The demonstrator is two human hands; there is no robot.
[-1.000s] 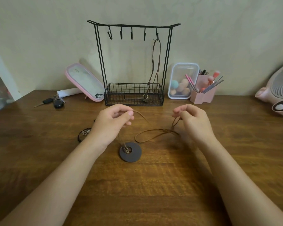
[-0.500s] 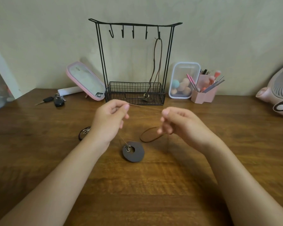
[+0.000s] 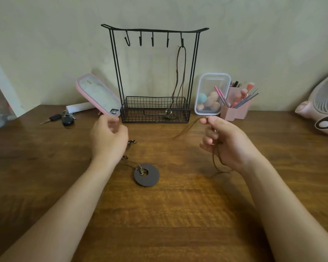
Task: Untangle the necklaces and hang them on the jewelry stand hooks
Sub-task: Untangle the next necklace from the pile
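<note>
text: none legible | pink mirror: oval mark, too small to read

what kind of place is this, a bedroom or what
Most likely a dressing table at home: a black wire jewelry stand, a pink-framed mirror, a pink makeup brush holder and a clear box of makeup sponges line the wall on a wooden table.

Jewelry stand behind disc pendant, keys left, fan right.
</note>
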